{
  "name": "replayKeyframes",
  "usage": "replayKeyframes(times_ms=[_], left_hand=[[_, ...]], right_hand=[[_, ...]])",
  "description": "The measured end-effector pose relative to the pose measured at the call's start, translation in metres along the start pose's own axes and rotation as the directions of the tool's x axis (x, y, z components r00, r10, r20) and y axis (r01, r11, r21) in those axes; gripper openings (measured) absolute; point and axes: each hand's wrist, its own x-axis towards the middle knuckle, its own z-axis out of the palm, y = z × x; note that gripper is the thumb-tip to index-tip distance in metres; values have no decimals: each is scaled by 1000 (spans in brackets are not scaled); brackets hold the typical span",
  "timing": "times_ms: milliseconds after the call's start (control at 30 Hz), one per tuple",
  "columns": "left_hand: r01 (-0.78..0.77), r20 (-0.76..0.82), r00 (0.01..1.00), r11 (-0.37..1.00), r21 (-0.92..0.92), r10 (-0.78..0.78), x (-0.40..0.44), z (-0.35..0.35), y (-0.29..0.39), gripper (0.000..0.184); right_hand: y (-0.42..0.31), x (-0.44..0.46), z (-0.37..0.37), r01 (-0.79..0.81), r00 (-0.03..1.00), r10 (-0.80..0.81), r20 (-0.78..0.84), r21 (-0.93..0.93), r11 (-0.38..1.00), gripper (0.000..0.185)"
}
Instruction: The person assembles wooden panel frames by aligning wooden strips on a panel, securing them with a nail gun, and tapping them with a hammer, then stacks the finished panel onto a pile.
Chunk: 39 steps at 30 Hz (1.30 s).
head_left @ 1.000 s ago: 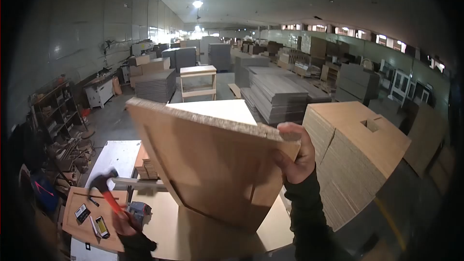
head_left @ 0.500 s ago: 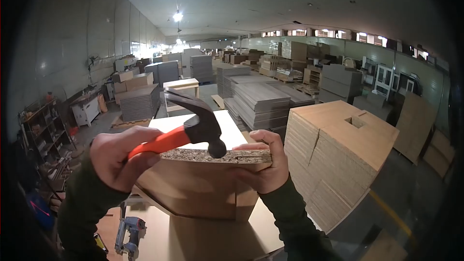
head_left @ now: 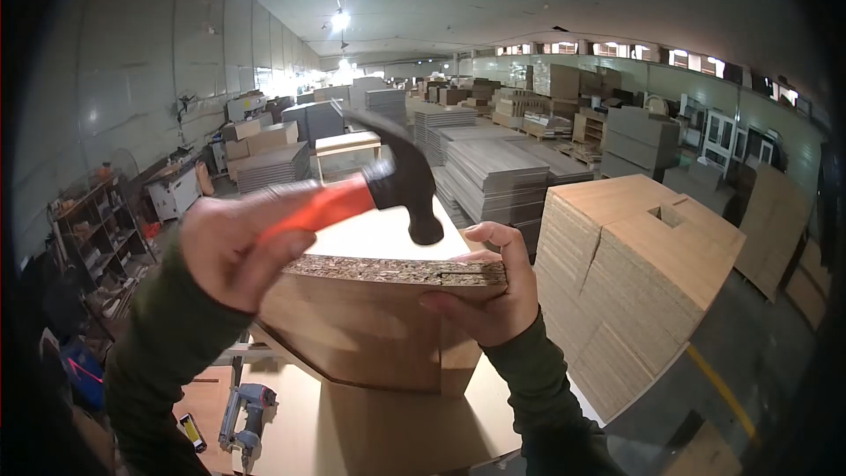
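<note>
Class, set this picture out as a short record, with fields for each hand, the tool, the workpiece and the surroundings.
Left hand: left hand grips hammer by its orange handle
Right hand: right hand grips the right end of board
Tool: hammer, dark head above the board's edge, not touching
Workpiece: board, speckled edge uppermost
Nearby: nail gun, lower left
Surroundings: stack of boards with a notched top, right; rack, far left

Bare right hand (head_left: pixel 515 293): we pinch it closed
Bare left hand (head_left: pixel 225 242): curled tight, left of our right hand
</note>
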Motion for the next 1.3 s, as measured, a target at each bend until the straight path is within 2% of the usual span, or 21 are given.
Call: replayKeyframes(times_ms=[167,233,300,400,500,533,633,667,767,833,867,900,933,967,1000,1033,1100,1167,1233,1267,1300], left_hand=[[15,-224,975,1000,7,-13,-1,-5,3,36],[-120,158,984,968,222,86,0,11,-11,32],[-217,115,974,951,222,195,2,9,-19,34],[-63,-23,998,996,69,65,5,-8,-9,36],[87,-264,953,968,-234,-150,14,-19,12,39],[-24,-416,909,990,-140,-37,17,-5,0,34],[-149,158,981,950,274,109,10,22,-18,34],[-114,137,987,973,203,87,9,24,-19,34],[-57,69,996,997,56,54,8,22,-23,33],[-44,-40,998,999,15,45,-7,21,-31,33],[59,-60,997,997,44,-56,-16,11,-30,30],[-62,-166,984,998,26,65,-27,7,-43,30],[108,-174,978,993,-43,-114,-43,-6,-38,28],[227,-245,929,950,-215,-277,-60,-11,-38,26],[208,-382,894,971,-115,-236,-85,-17,-53,26],[285,-400,850,937,-200,-344,-112,-25,-63,33],[411,-474,726,867,-284,-499,-183,-37,-87,35],[663,-479,494,671,-333,-725,-270,-47,-116,34],[850,-491,47,293,-438,-870,-364,-37,-144,28],[913,-461,131,288,-290,-878,-421,-29,-155,27],[894,-501,130,320,-314,-856,-468,-6,-165,25]], right_hand=[[1,4,-1,42,999,-43,-14,-67,997,69],[2,6,-3,-2,1000,1,-17,-53,999,69],[3,6,-1,-21,1000,20,-19,-29,999,69],[11,8,-2,58,997,-61,-40,-64,996,66],[14,11,-1,121,990,-128,-55,-114,986,65],[14,12,-1,133,988,-142,-62,-126,983,66],[23,13,-2,73,995,-75,-72,-30,997,66],[23,12,0,23,996,-17,-90,64,998,65],[27,14,-3,25,998,-25,-64,10,1000,60],[31,20,-14,183,976,-208,-71,-262,948,55],[37,22,-15,252,959,-282,-33,-362,898,53],[49,24,-18,288,945,-322,-50,-338,896,44],[57,22,-11,144,972,-128,-196,70,987,38],[57,21,-14,207,937,-322,-135,-529,823,38],[43,30,-13,357,901,-434,-9,-553,753,37],[55,34,-15,436,849,-527,-31,-522,733,34],[65,39,-36,448,889,-450,85,-367,815,26],[53,43,-46,421,898,-396,192,-638,645,24],[56,61,-68,439,895,-349,278,-690,576,26],[60,62,-75,376,924,-303,234,-701,606,30],[59,64,-70,342,936,-291,198,-711,614,31]])
